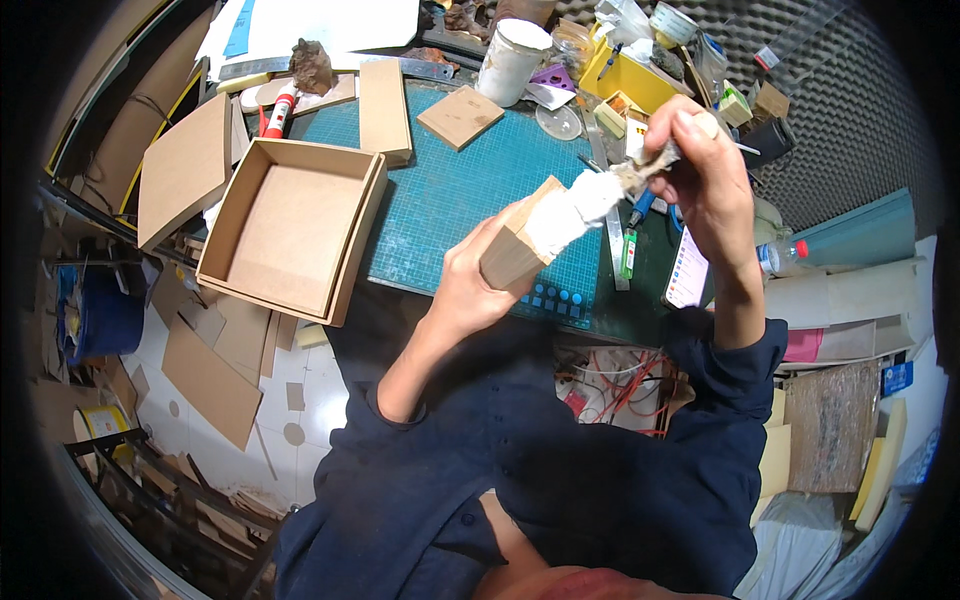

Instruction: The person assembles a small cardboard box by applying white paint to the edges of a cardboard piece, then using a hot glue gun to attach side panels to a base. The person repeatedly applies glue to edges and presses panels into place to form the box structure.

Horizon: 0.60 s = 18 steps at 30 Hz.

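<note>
My left hand (472, 278) is wrapped round a light brown, board-like block (515, 248), holding it tilted above the cutting mat. Thick white paste (565, 215) covers the block's far end and part of its upper face. In my right hand (708, 165), closed in a pinch, is a short brush-like tool (634, 177) with a greyish, crusted end. Its tip meets the white paste; most of its handle is hidden by my fingers. Below both hands lies the green cutting mat (420, 215).
An open brown box (285, 225) stands at the left. Behind it are a flat brown block (385, 110), a square board (461, 117) and a white-smeared tub (513, 62). A steel ruler (613, 235), a phone (688, 272) and a bottle (783, 254) lie at the right.
</note>
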Tool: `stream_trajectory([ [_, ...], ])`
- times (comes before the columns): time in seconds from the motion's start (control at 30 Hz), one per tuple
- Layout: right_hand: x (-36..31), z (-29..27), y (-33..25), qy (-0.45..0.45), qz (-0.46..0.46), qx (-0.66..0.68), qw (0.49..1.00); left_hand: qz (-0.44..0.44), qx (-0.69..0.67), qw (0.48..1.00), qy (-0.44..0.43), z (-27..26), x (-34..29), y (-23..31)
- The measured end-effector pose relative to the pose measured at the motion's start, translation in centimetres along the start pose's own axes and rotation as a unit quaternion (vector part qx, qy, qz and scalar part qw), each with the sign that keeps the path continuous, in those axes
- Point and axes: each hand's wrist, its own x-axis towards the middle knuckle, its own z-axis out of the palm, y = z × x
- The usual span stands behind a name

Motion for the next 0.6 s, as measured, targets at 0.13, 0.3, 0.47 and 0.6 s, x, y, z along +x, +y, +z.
stream_trajectory([
  [0.13,1.1,-2.4,1.3,0.065,-0.064,-0.017,0.996,-0.009,0.005,1.0,0.002,0.0,0.2,0.2],
  [0.3,0.7,-2.3,1.9,0.091,-0.035,-0.055,0.994,-0.007,0.003,1.0,-0.005,-0.1,0.0,0.1],
  [0.47,-0.5,-1.8,1.5,0.069,-0.026,-0.017,0.997,0.003,0.005,1.0,0.019,0.1,0.0,0.2],
  [0.6,-1.1,-2.2,1.6,0.077,-0.041,0.013,0.996,0.009,0.008,1.0,0.018,0.0,0.2,0.1],
])
